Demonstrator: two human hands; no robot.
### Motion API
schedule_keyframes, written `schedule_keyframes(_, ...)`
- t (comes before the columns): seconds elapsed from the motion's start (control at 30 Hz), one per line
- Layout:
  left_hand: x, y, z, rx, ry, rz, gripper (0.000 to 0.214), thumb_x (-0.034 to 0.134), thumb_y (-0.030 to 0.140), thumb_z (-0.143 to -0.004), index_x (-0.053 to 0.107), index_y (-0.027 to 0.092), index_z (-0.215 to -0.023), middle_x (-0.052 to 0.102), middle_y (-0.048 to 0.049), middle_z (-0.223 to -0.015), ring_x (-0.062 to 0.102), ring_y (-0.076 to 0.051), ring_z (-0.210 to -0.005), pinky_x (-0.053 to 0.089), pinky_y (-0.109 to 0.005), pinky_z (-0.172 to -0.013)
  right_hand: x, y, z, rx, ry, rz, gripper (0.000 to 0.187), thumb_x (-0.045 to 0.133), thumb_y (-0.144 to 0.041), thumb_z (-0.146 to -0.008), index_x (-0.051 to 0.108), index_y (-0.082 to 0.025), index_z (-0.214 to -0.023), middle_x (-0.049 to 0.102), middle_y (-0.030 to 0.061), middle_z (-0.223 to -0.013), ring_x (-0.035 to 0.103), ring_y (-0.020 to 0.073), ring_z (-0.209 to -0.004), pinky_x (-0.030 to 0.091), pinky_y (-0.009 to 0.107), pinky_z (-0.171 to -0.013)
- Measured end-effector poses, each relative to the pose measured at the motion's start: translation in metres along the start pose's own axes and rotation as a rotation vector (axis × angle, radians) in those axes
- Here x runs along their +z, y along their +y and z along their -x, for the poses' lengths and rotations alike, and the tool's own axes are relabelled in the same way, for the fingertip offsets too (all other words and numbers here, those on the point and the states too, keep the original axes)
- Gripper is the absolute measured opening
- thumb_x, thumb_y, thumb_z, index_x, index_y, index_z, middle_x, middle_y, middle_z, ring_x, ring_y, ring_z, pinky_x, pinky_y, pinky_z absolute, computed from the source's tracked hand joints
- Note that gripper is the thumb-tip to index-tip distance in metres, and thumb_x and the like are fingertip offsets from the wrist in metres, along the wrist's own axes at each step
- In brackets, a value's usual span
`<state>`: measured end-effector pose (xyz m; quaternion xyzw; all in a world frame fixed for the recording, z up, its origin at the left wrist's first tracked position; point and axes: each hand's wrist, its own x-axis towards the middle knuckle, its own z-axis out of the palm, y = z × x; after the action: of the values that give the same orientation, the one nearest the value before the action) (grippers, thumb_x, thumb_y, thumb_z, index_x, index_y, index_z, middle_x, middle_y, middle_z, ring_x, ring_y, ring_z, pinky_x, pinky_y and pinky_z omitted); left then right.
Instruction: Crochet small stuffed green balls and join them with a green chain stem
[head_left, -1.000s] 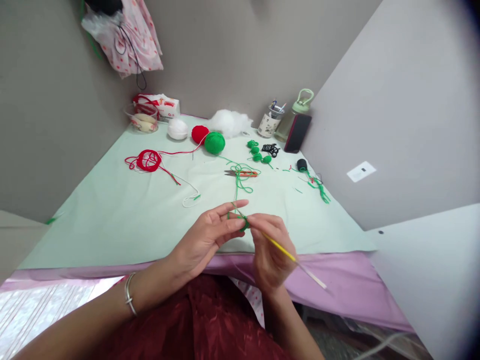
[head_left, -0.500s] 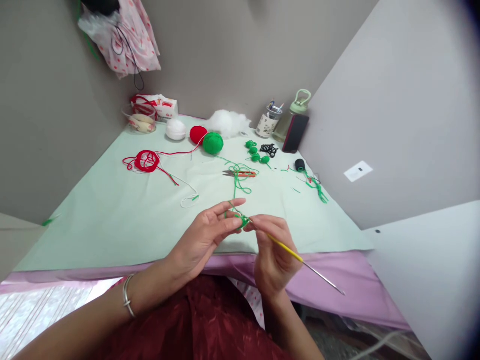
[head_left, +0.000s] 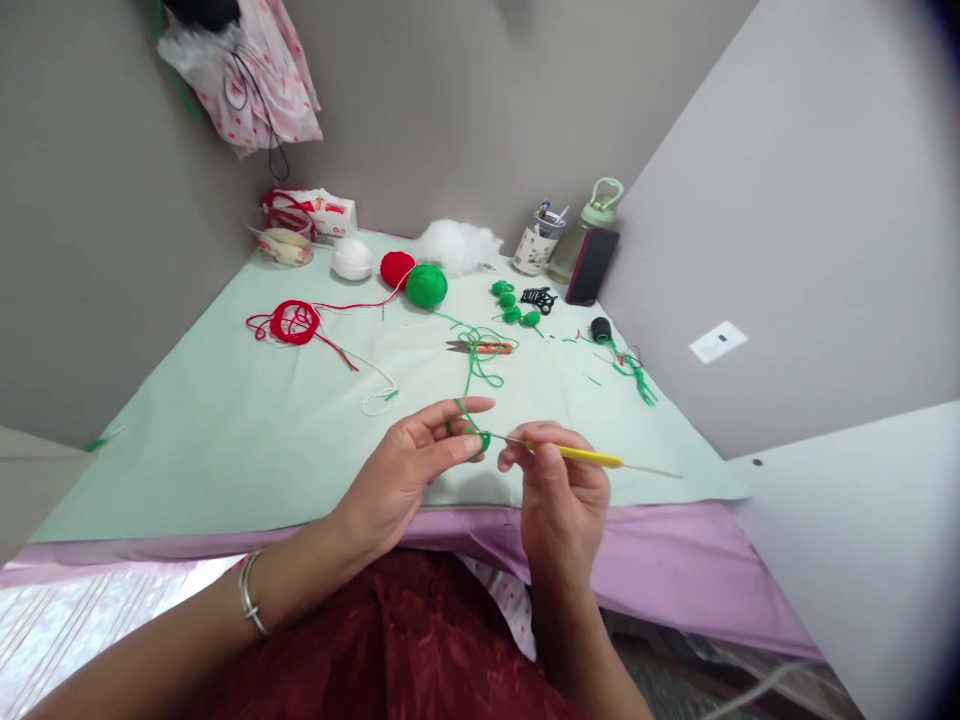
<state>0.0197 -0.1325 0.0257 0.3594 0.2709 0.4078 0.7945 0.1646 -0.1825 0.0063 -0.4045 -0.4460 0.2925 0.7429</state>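
Note:
Between the thumb and fingers of my left hand [head_left: 412,460] is a small green crochet piece [head_left: 484,444]. Green yarn passes over the raised index finger and runs back to loose loops [head_left: 487,372] on the table. My right hand [head_left: 562,490] is closed around the yellow grip of a crochet hook [head_left: 581,455]. The hook's thin metal end reaches left to the green piece; its other metal end sticks out to the right. A green yarn ball [head_left: 426,287] sits further back, its strand leading to the loops.
Orange-handled scissors [head_left: 491,348] lie under the loops. Red yarn [head_left: 294,323], a red ball [head_left: 396,269], a white ball [head_left: 352,259] and white stuffing [head_left: 457,246] are behind. Small green pieces [head_left: 511,314], a phone [head_left: 592,267] and a bottle [head_left: 574,245] stand or lie at right.
My right hand has drawn slightly right, away from the left. The hook has swung from a steep slant to nearly level, baring its metal end. My left hand has barely moved.

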Motion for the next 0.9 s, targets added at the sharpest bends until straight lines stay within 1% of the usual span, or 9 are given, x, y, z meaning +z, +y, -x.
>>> schedule_keyframes(0.1, 0.000, -0.003, 0.000, -0.015, -0.019, -0.028, 0.034, 0.084, 0.025, -0.080, 0.080, 0.026, -0.114, 0.066, 0.0018, -0.087, 0.061, -0.012, -0.087, 0.045, -0.029, -0.093, 0.003, 0.003, 0.000, -0.025, -0.049, 0.066, 0.017, 0.062, -0.021, -0.099, 0.078, -0.027, -0.101, 0.077, 0.0028, -0.099, 0.071, 0.0145, -0.082, 0.059, 0.029, -0.071)
schedule_keyframes(0.23, 0.000, -0.006, 0.000, 0.016, 0.010, -0.048, 0.036, 0.086, 0.028, -0.079, 0.080, 0.027, -0.115, 0.068, 0.0015, -0.088, 0.063, -0.013, -0.088, 0.045, -0.029, -0.093, 0.004, 0.004, 0.002, -0.118, -0.079, 0.222, 0.021, 0.060, -0.017, -0.100, 0.077, -0.028, -0.104, 0.076, 0.0015, -0.091, 0.070, 0.0147, -0.078, 0.060, 0.030, -0.070)
schedule_keyframes(0.33, 0.002, -0.007, -0.001, 0.008, 0.036, 0.005, 0.040, 0.089, 0.027, -0.077, 0.079, 0.026, -0.116, 0.067, 0.0026, -0.082, 0.060, -0.010, -0.083, 0.046, -0.025, -0.087, 0.004, 0.009, 0.006, -0.396, -0.093, 0.503, 0.029, 0.065, -0.010, -0.095, 0.078, -0.031, -0.112, 0.074, 0.0038, -0.098, 0.071, 0.0184, -0.088, 0.060, 0.033, -0.073)
schedule_keyframes(0.4, 0.003, -0.008, -0.001, -0.074, 0.010, 0.076, 0.040, 0.089, 0.028, -0.077, 0.080, 0.024, -0.116, 0.069, 0.0004, -0.086, 0.061, -0.011, -0.084, 0.047, -0.025, -0.086, 0.003, 0.013, 0.009, -0.594, -0.093, 0.638, 0.039, 0.068, -0.006, -0.091, 0.076, -0.032, -0.120, 0.074, 0.0057, -0.107, 0.071, 0.0204, -0.095, 0.060, 0.035, -0.075)
schedule_keyframes(0.43, 0.002, -0.007, -0.002, -0.120, -0.011, 0.107, 0.039, 0.089, 0.029, -0.076, 0.080, 0.022, -0.114, 0.071, -0.0016, -0.092, 0.062, -0.011, -0.086, 0.049, -0.025, -0.086, 0.002, 0.014, 0.010, -0.626, -0.092, 0.653, 0.042, 0.068, -0.005, -0.090, 0.076, -0.032, -0.121, 0.073, 0.0059, -0.108, 0.071, 0.0204, -0.095, 0.060, 0.035, -0.075)
schedule_keyframes(0.57, -0.003, -0.004, -0.005, -0.169, -0.028, 0.150, 0.033, 0.088, 0.025, -0.076, 0.082, 0.019, -0.108, 0.069, -0.0020, -0.096, 0.062, -0.009, -0.083, 0.050, -0.024, -0.083, -0.002, 0.008, 0.005, -0.377, -0.030, 0.455, 0.028, 0.062, -0.008, -0.096, 0.077, -0.028, -0.109, 0.072, 0.0024, -0.088, 0.068, 0.0173, -0.082, 0.057, 0.033, -0.073)
schedule_keyframes(0.7, -0.004, -0.003, -0.006, 0.014, 0.024, 0.023, 0.032, 0.084, 0.024, -0.080, 0.081, 0.023, -0.112, 0.064, 0.0023, -0.085, 0.060, -0.008, -0.079, 0.048, -0.023, -0.083, -0.002, 0.001, -0.002, -0.110, 0.003, 0.156, 0.019, 0.057, -0.018, -0.100, 0.075, -0.025, -0.097, 0.067, 0.0001, -0.082, 0.062, 0.0127, -0.065, 0.052, 0.030, -0.063)
schedule_keyframes(0.8, 0.000, -0.007, -0.004, 0.144, 0.056, -0.088, 0.045, 0.082, 0.022, -0.084, 0.074, 0.026, -0.127, 0.063, 0.0047, -0.080, 0.059, -0.008, -0.080, 0.046, -0.022, -0.083, 0.000, 0.001, 0.000, -0.170, -0.054, 0.259, 0.020, 0.060, -0.015, -0.099, 0.076, -0.025, -0.100, 0.068, 0.0014, -0.085, 0.065, 0.0150, -0.076, 0.053, 0.032, -0.070)
schedule_keyframes(0.9, 0.004, -0.010, -0.002, 0.116, 0.058, -0.065, 0.054, 0.082, 0.022, -0.083, 0.068, 0.024, -0.135, 0.064, 0.0048, -0.081, 0.060, -0.009, -0.080, 0.047, -0.022, -0.083, 0.004, 0.003, 0.005, -0.338, -0.101, 0.435, 0.028, 0.062, -0.008, -0.095, 0.077, -0.027, -0.108, 0.072, 0.0038, -0.096, 0.067, 0.0172, -0.091, 0.054, 0.033, -0.078)
